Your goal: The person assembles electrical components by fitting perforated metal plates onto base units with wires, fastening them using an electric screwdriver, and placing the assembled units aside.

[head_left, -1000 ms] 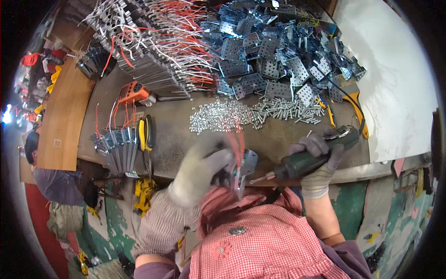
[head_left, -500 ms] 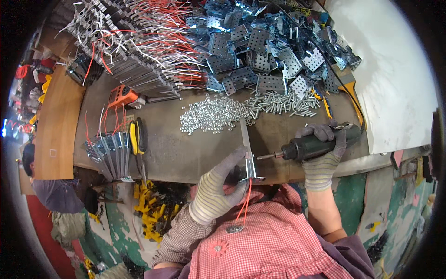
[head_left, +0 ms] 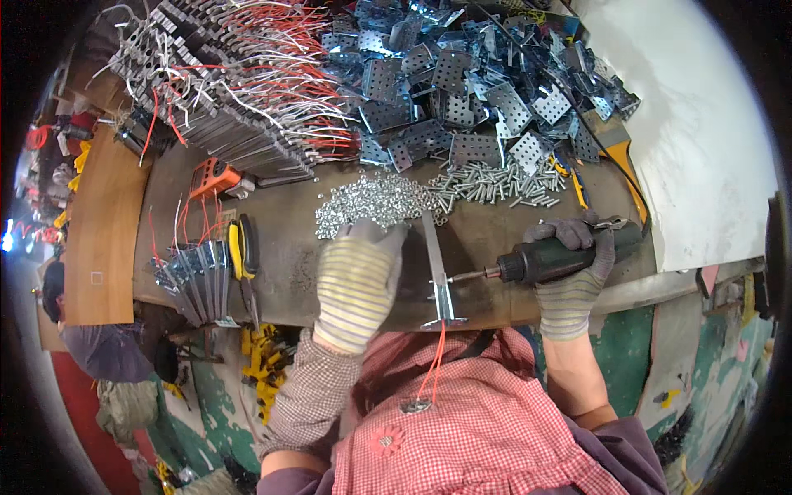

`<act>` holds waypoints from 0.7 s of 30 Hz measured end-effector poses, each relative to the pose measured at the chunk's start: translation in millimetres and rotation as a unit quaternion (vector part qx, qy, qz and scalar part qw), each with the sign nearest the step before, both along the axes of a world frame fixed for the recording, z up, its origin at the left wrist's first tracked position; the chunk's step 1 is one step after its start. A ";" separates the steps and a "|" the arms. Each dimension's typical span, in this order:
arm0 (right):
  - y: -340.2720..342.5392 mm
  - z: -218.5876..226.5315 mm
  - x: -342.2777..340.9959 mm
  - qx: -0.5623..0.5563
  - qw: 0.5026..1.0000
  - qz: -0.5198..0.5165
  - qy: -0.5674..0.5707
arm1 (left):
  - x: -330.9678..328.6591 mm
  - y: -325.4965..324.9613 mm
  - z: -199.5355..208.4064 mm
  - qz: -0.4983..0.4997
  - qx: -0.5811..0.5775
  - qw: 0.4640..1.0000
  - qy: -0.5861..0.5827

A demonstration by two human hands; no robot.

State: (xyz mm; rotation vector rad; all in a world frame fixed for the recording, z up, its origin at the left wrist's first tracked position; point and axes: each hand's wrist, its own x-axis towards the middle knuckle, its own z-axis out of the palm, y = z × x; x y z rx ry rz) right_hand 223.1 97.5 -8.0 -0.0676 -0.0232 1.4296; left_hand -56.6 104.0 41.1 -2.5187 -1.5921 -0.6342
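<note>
My right hand (head_left: pixel 571 285), in a striped glove, is wrapped round a black electric screwdriver (head_left: pixel 553 254). Its bit points left and meets the side of a bracket on a flat metal strip (head_left: pixel 436 252). That strip lies near the table's front edge, with two red wires (head_left: pixel 440 351) hanging from its near end over my apron. A small screw seems to stick out of the bracket's left side. My left hand (head_left: pixel 356 280), gloved the same way, is at the near side of a pile of small metal nuts (head_left: pixel 371 198). Its fingertips are bent down and hidden.
Loose screws (head_left: pixel 503 183) lie right of the nuts. Behind them are heaped perforated metal brackets (head_left: pixel 454 74) and stacked strips with red and white wires (head_left: pixel 247 124). Yellow-handled pliers (head_left: pixel 242 252), finished strips (head_left: pixel 198 280) and an orange tool (head_left: pixel 213 177) sit at left.
My left hand has let go of the strip and bracket and moved up and left to the nuts. The right hand and screwdriver stay nearly in place, the bit now at the bracket.
</note>
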 end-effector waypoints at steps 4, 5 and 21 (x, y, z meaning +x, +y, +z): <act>1.1 -4.5 -0.2 0.011 1.000 0.006 0.014 | -4.9 10.1 8.7 -0.042 -0.047 0.989 0.137; 0.4 -3.7 -0.8 0.011 1.000 0.005 0.014 | -4.7 12.7 8.1 -0.043 -0.047 0.988 0.138; 0.9 0.3 -7.0 0.017 1.000 -0.001 -0.020 | 1.1 -31.5 -17.8 0.034 -0.300 0.811 -0.501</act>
